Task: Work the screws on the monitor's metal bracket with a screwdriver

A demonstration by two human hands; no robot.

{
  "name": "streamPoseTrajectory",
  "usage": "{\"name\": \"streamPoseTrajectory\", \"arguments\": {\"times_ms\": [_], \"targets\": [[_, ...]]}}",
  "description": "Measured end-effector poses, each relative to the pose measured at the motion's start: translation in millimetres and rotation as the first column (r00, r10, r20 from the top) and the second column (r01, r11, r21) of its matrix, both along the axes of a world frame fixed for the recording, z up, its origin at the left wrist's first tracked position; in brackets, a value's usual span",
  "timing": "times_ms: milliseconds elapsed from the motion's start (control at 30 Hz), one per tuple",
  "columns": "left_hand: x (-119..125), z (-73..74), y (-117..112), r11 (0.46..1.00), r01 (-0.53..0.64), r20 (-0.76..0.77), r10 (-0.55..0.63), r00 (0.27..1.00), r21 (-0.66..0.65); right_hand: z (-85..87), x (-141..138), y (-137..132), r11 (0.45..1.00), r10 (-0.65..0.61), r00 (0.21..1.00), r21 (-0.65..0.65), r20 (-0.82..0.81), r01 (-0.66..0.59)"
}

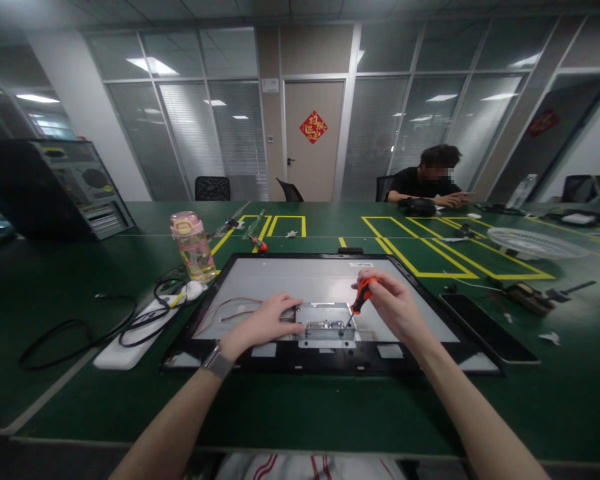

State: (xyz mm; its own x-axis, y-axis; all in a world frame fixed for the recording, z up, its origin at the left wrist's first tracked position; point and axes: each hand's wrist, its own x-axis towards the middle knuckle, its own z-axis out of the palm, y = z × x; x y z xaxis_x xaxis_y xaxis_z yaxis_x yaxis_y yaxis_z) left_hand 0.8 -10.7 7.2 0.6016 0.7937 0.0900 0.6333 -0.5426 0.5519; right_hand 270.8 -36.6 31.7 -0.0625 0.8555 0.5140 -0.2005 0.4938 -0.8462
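A flat monitor panel (pixel 275 280) with a black frame and grey metal back lies on the green table in front of me. Near its lower edge sits a metal bracket (pixel 325 312). My right hand (pixel 395 303) grips a screwdriver (pixel 363 295) with an orange and black handle. The shaft slants down to the bracket's right part, where the tip meets it; any screw there is too small to make out. My left hand (pixel 267 323) rests on the panel, fingers stretched and thumb apart, touching the bracket's left side. Thin wires (pixel 225 310) run beside that hand.
Left of the panel are a white power strip (pixel 135 333), black cables (pixel 75 347) and a pink-lidded bottle (pixel 194 247). A phone (pixel 485 327) lies to the right. Farther back are another screwdriver (pixel 259 244), a computer case (pixel 55 187) and a seated person (pixel 425 183).
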Motion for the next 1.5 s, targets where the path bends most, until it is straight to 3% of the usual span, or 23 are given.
{"name": "streamPoseTrajectory", "arguments": {"times_ms": [333, 967, 1500], "targets": [[-1.4, -1.1, 1.1, 1.000, 0.003, -0.002, -0.003, 1.000, -0.009, -0.6, 0.3, 0.5, 0.992, 0.112, 0.990, -0.042, -0.087, -0.116], [-2.4, -3.5, 2.7, 1.000, 0.015, -0.011, -0.015, 1.000, 0.013, -3.8, -0.3, 1.2, 0.998, 0.029, 0.997, -0.047, -0.074, -0.033], [-1.1, -1.8, 0.6, 1.000, -0.006, -0.012, 0.006, 1.000, 0.005, -2.3, 1.0, 2.6, 0.995, 0.088, 0.991, -0.039, -0.099, -0.092]]}}
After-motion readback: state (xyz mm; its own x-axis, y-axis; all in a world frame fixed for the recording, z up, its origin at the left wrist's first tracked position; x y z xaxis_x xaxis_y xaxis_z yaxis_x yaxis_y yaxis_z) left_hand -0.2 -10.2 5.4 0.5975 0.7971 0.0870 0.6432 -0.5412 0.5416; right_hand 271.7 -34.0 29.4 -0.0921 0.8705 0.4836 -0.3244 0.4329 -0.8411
